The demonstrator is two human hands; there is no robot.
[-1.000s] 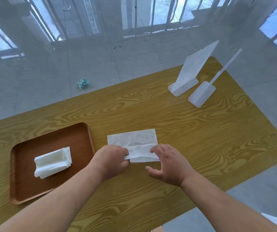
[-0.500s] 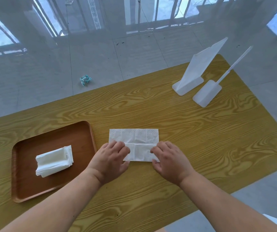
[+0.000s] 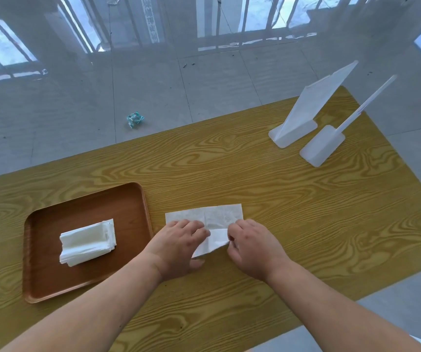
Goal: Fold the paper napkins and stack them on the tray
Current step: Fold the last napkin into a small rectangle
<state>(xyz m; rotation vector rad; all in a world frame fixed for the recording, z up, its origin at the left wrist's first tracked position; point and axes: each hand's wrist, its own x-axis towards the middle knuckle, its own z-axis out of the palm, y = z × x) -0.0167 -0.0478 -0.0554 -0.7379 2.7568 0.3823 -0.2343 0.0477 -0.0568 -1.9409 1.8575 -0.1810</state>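
Mid-fold, napkin (image 3: 213, 221) just right of the tray (image 3: 138, 196).
Our left hand (image 3: 179, 246) presses it flat; our right hand (image 3: 251, 246) pinches the 3 o'clock end. We judge thin paper may skew or tear if we pull unevenly.

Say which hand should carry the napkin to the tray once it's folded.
Left, probably. The left hand lies on the napkin's tray-side end, and the tray with the stack sits directly to its left. The right hand would have to cross over.
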